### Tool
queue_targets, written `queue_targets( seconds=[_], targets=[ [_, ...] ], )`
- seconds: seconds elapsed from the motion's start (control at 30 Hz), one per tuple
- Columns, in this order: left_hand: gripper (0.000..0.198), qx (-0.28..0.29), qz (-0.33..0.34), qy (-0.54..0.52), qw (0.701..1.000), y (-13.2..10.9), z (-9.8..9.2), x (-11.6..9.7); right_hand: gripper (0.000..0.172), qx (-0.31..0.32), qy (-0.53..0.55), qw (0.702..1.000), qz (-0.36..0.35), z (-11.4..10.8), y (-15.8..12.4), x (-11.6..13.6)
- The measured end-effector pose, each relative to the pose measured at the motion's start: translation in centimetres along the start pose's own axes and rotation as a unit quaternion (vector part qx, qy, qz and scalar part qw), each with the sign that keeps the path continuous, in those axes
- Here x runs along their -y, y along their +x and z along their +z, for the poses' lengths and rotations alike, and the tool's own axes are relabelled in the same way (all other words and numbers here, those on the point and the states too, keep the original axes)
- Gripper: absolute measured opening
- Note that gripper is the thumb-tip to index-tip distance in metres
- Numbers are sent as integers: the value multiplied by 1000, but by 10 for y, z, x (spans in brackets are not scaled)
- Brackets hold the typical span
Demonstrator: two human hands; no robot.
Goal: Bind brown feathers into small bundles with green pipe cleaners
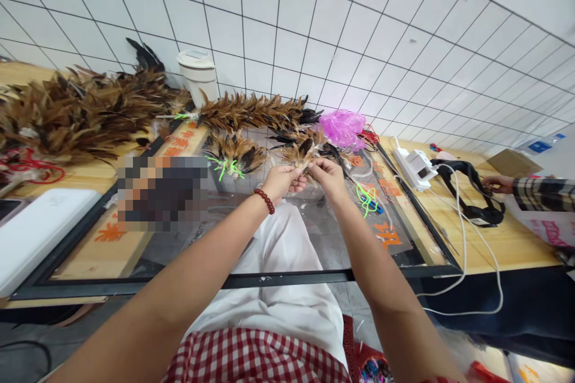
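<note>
My left hand (282, 182) and my right hand (327, 173) meet over the middle of the glass tabletop, fingers pinched close together. Between them is a small bunch of brown feathers (302, 151), its pale quill ends toward my fingertips. Just left of it rests a brown feather bundle (238, 152) with bright green string (224, 166). A long feather duster (256, 111) stretches behind, against the tiled wall. To the right, loops of green string (367, 198) lie beside a small blue object (378, 208).
A large feather pile (85, 108) covers the left side. Along the back are a white cup (197, 75) and a pink plastic bag (344, 127). A power strip (411, 166) with white cables and a black strap (471, 191) lie right, near another person's hand (498, 184).
</note>
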State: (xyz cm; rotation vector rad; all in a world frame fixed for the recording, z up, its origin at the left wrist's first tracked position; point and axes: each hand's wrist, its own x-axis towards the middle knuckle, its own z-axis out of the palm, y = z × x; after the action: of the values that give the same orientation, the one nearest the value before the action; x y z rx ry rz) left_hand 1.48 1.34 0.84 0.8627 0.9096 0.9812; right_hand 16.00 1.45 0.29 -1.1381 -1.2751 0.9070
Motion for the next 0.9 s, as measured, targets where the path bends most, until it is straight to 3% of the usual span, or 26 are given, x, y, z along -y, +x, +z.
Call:
queue_targets(
  seconds=[0.23, 0.47, 0.57, 0.8, 0.9],
  targets=[
    [16, 12, -2, 10, 1000, -2, 2, -2, 22, -19, 6, 999, -25, 12, -7, 6],
    [16, 44, -2, -15, 999, -1, -4, -4, 29, 42, 57, 996, 56, 9, -5, 6],
    [18, 63, -3, 8, 998, -1, -5, -2, 28, 33, 61, 996, 54, 8, -4, 1],
    [16, 60, -8, -15, 998, 4, -6, 1, 27, 46, 16, 999, 3, 5, -3, -2],
    [12, 47, -7, -52, 997, 5, -7, 0, 51, 71, -83, 991, -77, 2, -4, -3]
  ],
)
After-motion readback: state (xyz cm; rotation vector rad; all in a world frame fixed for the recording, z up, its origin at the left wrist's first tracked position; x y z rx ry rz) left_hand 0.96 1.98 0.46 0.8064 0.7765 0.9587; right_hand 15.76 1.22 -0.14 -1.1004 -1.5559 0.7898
